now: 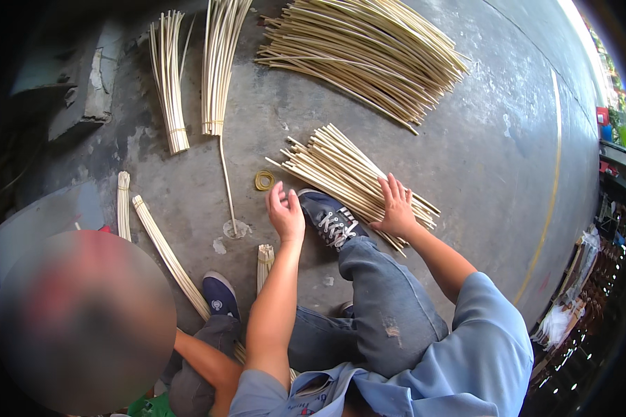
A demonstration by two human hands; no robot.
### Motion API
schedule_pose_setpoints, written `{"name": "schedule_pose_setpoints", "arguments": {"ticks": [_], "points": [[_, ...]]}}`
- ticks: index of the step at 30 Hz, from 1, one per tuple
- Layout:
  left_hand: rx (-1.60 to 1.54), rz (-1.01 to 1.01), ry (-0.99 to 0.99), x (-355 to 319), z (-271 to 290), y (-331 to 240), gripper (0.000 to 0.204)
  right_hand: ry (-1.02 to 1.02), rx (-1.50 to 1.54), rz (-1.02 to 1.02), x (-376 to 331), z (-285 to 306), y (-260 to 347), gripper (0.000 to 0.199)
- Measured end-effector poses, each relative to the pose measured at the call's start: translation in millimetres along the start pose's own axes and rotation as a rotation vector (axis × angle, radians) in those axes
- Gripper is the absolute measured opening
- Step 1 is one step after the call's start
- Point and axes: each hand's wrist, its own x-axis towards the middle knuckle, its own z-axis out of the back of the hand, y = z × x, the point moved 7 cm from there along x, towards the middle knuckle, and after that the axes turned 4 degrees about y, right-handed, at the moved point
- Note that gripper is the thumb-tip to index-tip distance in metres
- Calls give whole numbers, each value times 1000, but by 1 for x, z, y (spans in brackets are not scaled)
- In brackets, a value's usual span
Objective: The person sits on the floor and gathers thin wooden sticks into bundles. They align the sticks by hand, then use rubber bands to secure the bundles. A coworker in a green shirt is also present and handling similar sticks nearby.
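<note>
My right hand (396, 208) lies flat, fingers spread, on a loose pile of pale thin sticks (341, 170) on the concrete floor. My left hand (285, 212) hovers with its fingers slightly curled beside my dark blue lace-up shoe (330, 219); I see nothing in it. A small coil of yellow rubber bands (264, 181) lies just beyond that hand. My leg in blue jeans (386, 306) stretches between my two arms.
A larger heap of sticks (368, 55) lies farther off. Tied bundles (168, 83) (219, 66) lie at the upper left, and more bundles (167, 254) at the left. Another person sits at the lower left, one shoe (220, 295) beside a short bundle (264, 260).
</note>
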Motion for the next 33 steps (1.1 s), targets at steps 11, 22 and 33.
{"name": "schedule_pose_setpoints", "arguments": {"ticks": [11, 22, 33], "points": [[294, -523, 127, 109, -27, -66, 49, -179, -67, -29, 5, -9, 10, 126], [-264, -218, 267, 67, -66, -62, 49, -215, -105, -72, 5, -9, 19, 129], [70, -331, -88, 23, 3, -66, 47, -478, -115, 90, 0, -2, 12, 108]]}}
